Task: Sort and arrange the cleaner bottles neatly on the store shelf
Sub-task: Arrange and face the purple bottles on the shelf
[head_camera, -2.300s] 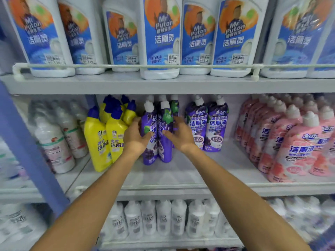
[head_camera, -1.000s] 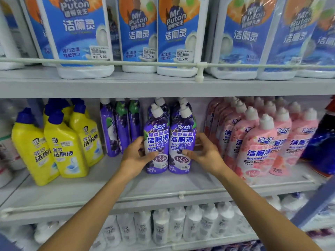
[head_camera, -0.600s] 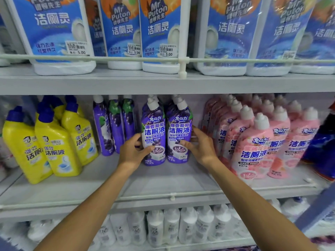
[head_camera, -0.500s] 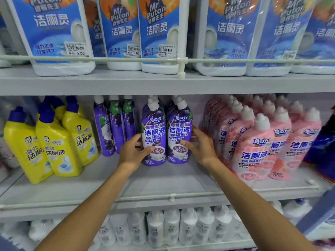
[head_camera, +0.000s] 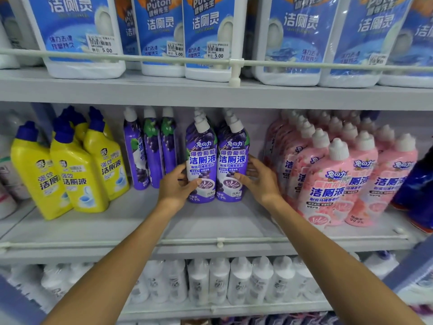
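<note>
Both my hands were pressed on the front pair of purple cleaner bottles, middle shelf.

My left hand cupped the left purple bottle, thumb across its lower label, fingers half curled round its side. My right hand did the same on the right purple bottle, thumb on the front. The two bottles stood upright, touching, on the shelf, between three side-turned purple bottles and the pink bottles. Yellow bottles stood further left.
</note>
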Motion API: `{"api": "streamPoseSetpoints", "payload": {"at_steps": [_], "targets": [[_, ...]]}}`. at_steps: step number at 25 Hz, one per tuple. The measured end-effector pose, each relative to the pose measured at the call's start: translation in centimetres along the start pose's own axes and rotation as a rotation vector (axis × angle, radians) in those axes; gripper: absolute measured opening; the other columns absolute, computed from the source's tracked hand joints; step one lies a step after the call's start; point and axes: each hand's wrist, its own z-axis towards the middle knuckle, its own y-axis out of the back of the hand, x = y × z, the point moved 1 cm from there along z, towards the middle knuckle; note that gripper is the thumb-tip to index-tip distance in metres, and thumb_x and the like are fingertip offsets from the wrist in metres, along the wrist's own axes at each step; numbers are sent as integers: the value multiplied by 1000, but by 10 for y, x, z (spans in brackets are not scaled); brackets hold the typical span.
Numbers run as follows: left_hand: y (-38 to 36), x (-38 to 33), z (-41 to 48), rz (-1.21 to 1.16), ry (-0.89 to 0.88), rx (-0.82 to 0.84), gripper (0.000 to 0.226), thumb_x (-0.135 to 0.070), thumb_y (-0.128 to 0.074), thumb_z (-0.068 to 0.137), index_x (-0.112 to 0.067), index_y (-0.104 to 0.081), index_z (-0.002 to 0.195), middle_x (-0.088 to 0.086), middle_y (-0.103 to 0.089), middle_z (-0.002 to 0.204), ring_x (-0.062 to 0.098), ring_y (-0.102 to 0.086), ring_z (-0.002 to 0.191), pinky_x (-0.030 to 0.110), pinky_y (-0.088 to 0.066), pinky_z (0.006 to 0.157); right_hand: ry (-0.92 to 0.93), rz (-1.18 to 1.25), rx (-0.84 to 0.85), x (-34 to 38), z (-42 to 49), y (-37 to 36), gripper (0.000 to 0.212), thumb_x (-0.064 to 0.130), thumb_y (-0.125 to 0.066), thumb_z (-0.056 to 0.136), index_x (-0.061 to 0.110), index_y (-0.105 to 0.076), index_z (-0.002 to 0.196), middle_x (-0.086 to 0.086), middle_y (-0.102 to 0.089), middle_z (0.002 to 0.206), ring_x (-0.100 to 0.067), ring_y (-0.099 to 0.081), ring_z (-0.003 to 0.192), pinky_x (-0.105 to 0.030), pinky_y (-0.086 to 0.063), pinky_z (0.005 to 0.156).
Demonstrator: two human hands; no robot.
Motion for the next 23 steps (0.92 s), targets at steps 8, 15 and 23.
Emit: {"api": "streamPoseSetpoints", "payload": {"at_steps": [8, 15, 23], "targets": [[27, -1, 9, 31, -12, 82, 45, -17, -81, 84, -9, -65, 126, 7, -73, 103, 18, -70, 86, 33, -60, 82, -22, -93, -182, 26, -17, -7, 60, 15, -85, 82, 12, -59, 136, -4, -70, 121, 1, -67, 91, -9, -55, 70], [127, 9, 24, 47, -85, 30, 52, -11, -82, 83, -2, -62, 130, 11, -67, 116, 28, -66, 102, 33, -53, 88, 250, -150, -192, 86, -57, -72, 60, 33, -79, 88, 25, -55, 143, 7, -57, 136, -11, -62, 115, -31, -58, 91], [182, -15, 67, 143, -207, -2, 70, -28, -85, 72, -18, -54, 134, -9, -67, 123, 13, -66, 109, 31, -52, 98, 262, -266, 48, 155, 16, -157, 85, 42, -81, 84, 16, -40, 153, -5, -49, 150, -20, -48, 137, -32, -42, 113]]}}
